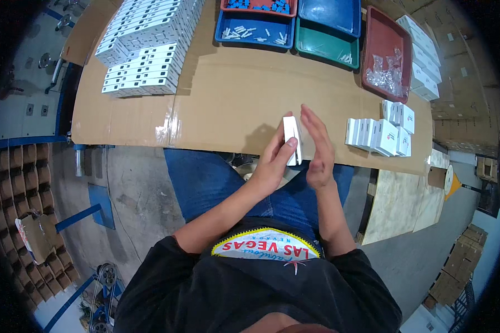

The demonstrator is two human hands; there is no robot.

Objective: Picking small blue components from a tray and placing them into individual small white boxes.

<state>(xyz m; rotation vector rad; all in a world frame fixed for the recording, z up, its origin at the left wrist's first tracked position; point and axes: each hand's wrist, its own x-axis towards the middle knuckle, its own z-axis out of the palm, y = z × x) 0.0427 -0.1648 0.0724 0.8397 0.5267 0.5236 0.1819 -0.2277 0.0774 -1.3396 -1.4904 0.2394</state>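
A small white box [290, 132] is held upright at the table's front edge, above my lap. My left hand [270, 165] grips it from the left, with the thumb along its near side; the fingers behind are partly hidden. Its right side looks like a raised flap or a second thin layer; I cannot tell which. Just right of the box, my right hand [319, 145] is open, fingers stretched out and palm turned toward it. Further right, several similar small white boxes [385, 136] stand in a group on the cardboard-covered table [233, 105].
Stacked white boxes [150, 61] fill the table's far left. Along the far side, a blue tray [255, 41] holds small white pieces, beside a green tray [325, 47] and a red tray [375, 44] with clear plastic bags. White cartons [424, 55] lie at the right edge.
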